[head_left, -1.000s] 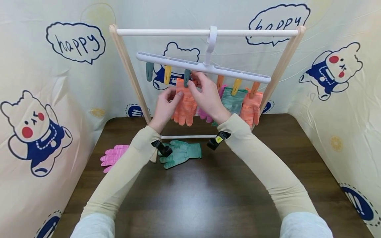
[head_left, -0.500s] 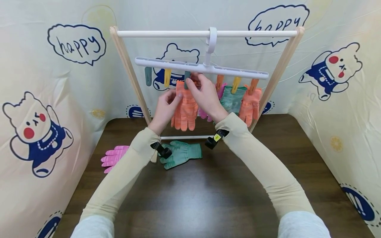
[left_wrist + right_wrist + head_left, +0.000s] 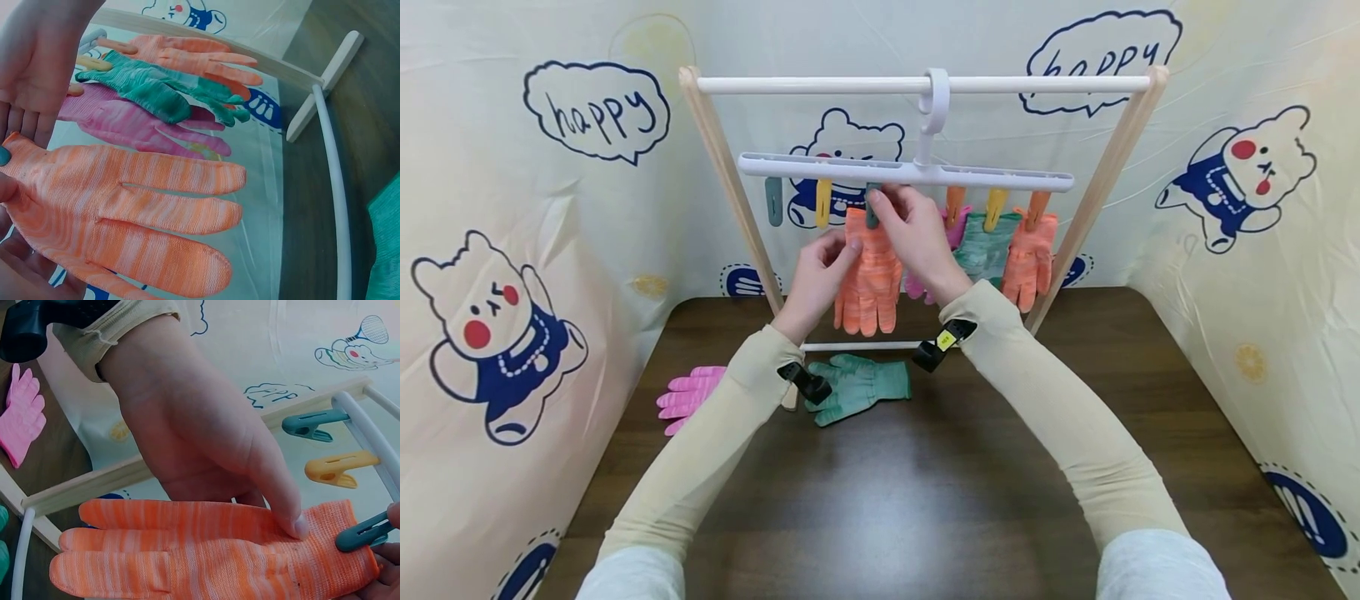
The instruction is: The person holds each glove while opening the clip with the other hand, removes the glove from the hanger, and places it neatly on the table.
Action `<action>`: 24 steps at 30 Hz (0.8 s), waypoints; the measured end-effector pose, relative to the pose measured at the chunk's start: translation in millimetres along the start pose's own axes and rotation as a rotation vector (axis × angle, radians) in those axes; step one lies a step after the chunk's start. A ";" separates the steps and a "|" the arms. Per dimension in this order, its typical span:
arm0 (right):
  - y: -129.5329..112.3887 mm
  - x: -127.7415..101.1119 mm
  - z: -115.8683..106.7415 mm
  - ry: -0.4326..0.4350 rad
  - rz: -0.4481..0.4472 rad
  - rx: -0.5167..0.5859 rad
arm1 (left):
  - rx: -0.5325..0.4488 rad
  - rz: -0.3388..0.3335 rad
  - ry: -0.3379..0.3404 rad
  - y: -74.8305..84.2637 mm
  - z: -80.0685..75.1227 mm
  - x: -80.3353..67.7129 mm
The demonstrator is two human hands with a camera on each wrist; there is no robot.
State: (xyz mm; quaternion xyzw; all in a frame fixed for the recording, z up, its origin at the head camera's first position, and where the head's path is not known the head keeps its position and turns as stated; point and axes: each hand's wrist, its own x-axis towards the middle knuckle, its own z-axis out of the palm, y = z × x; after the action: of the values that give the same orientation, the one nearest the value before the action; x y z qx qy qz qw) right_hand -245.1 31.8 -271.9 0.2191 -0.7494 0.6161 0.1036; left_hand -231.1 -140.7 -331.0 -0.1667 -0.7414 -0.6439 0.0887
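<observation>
An orange striped glove point(image 3: 868, 287) hangs fingers down below the white hanger bar point(image 3: 985, 177). My left hand point(image 3: 818, 275) pinches it by the cuff's side, thumb on the front, as the right wrist view shows. A dark teal clothespin point(image 3: 362, 532) sits over the cuff edge, and my right hand point(image 3: 921, 237) holds that clothespin between thumb and fingers. Right of my hands, a pink glove point(image 3: 144, 125), a green glove point(image 3: 988, 248) and another orange glove point(image 3: 1032, 262) hang from clothespins. Left of them, a teal clothespin point(image 3: 774, 202) and a yellow clothespin point(image 3: 823, 202) hold nothing.
The hanger hooks over the top rod point(image 3: 812, 85) of a wooden-sided rack point(image 3: 1112, 158). On the brown table point(image 3: 880, 500) lie a green glove point(image 3: 865, 387) and a pink glove point(image 3: 688, 396), the latter partly behind my left forearm. Patterned cloth point(image 3: 1240, 275) surrounds the table.
The hanger bar has swung closer to level, its left end dropping and its right end rising. The pinched orange glove has come down slightly with it; both hands keep their hold.
</observation>
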 end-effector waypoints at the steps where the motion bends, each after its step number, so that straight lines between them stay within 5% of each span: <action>1: -0.7 -0.1 0.1 0.001 -0.002 0.013 | 0.002 0.001 0.002 0.2 0.0 -0.3; 24: -2.7 -1.9 -3.2 0.067 0.064 0.180 | 0.007 0.019 0.002 4.1 3.3 -7.8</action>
State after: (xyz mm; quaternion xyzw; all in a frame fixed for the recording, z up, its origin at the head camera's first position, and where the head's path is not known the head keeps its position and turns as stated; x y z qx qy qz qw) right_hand -242.5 34.9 -269.7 0.1827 -0.6937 0.6910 0.0889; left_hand -222.1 -138.1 -330.5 -0.1730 -0.7421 -0.6404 0.0962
